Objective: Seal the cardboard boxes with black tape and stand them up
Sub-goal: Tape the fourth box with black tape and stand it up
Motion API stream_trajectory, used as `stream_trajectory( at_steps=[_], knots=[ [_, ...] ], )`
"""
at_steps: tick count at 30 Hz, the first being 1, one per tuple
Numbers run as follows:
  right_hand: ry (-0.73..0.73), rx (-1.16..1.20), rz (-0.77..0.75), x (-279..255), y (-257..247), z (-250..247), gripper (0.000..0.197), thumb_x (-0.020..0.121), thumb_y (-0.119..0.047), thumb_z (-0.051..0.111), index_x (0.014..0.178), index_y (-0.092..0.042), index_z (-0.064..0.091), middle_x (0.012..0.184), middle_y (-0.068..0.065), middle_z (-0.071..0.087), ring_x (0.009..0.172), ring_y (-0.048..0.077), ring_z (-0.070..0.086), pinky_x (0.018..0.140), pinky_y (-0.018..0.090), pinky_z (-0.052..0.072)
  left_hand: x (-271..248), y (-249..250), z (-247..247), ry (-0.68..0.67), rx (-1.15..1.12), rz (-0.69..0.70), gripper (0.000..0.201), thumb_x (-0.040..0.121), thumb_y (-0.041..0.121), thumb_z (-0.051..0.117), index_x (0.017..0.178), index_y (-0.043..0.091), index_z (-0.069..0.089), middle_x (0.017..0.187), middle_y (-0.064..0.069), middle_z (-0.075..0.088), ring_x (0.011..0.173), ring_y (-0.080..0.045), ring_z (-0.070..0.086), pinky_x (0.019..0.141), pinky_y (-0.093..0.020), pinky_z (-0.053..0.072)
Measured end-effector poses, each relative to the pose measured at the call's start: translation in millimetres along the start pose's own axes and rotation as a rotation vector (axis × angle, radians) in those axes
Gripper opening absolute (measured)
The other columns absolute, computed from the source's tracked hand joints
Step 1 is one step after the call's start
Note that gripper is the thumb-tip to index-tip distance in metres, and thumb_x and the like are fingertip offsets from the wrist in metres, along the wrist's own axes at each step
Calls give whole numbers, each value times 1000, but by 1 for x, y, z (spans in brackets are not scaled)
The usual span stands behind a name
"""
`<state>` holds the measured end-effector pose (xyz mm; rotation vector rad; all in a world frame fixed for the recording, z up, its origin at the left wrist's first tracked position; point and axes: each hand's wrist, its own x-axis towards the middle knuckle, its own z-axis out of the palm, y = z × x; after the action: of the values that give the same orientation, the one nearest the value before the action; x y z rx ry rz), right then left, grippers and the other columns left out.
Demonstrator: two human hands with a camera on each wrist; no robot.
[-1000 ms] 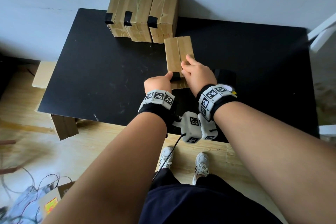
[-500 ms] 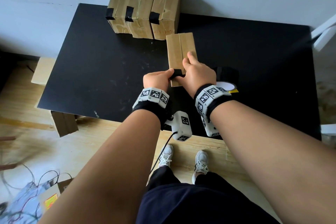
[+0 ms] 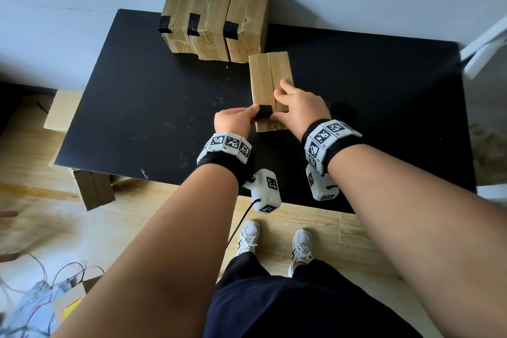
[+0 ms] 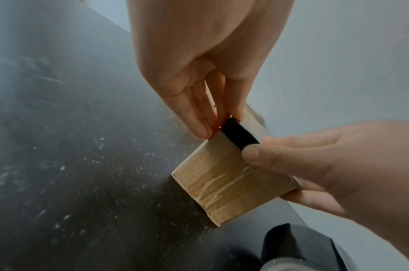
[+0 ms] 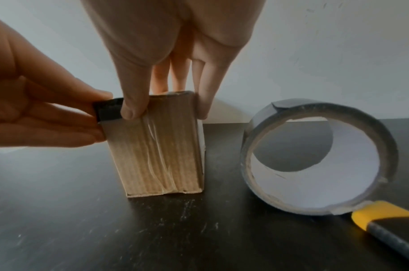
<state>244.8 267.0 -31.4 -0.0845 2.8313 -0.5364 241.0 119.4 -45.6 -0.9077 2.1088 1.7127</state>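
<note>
A cardboard box (image 3: 270,79) lies flat on the black table (image 3: 142,107), its long side pointing away from me. A short piece of black tape (image 3: 264,112) crosses the near end of its top seam. My left hand (image 3: 255,115) pinches the tape's left end against the box's left edge. My right hand (image 3: 278,99) grips the box from above, with its thumb (image 5: 129,110) pressing the tape (image 5: 107,110) onto the near face. Three taped boxes (image 3: 214,25) stand at the table's far edge by the wall.
A roll of black tape (image 5: 314,157) stands on edge just right of the box. A tool with a yellow and black handle (image 5: 384,225) lies beside it. More cardboard (image 3: 61,110) lies on the wooden floor left of the table.
The black tape piece has come into view between my hands at the box's near end. My left hand has shifted slightly left along it. The box stays in place.
</note>
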Motion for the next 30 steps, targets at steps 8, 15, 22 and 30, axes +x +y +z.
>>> stream_trajectory(
  at_steps=[8, 15, 22, 30],
  knots=[
    [133, 274, 110, 7, 1, 6, 47, 86, -46, 65, 126, -23, 64, 151, -12, 40, 135, 14, 41, 109, 30, 34, 6, 7, 5, 8, 54, -43, 33, 75, 38, 77, 57, 14, 64, 68, -4, 64, 63, -17, 57, 66, -28, 49],
    [314, 365, 156, 15, -6, 28, 38, 82, -40, 70, 107, -11, 72, 142, -10, 50, 115, 18, 57, 90, 28, 47, 5, 3, 4, 6, 93, 24, 27, 78, 38, 75, 59, 20, 70, 68, -3, 67, 59, -15, 58, 62, -25, 50],
    [336, 299, 127, 15, -8, 24, 27, 86, -36, 66, 94, -9, 67, 130, -7, 56, 100, 27, 60, 80, 37, 52, 2, 3, 8, 33, 204, 145, 24, 83, 40, 67, 71, 20, 71, 65, 0, 66, 58, -14, 57, 56, -23, 46],
    [230, 282, 135, 9, -7, 10, 28, 91, -24, 62, 117, -15, 66, 147, -9, 44, 124, 16, 52, 92, 23, 38, 1, 4, 3, -29, 243, 170, 16, 87, 27, 65, 87, 15, 75, 72, -2, 66, 58, -12, 55, 59, -23, 47]
  ],
)
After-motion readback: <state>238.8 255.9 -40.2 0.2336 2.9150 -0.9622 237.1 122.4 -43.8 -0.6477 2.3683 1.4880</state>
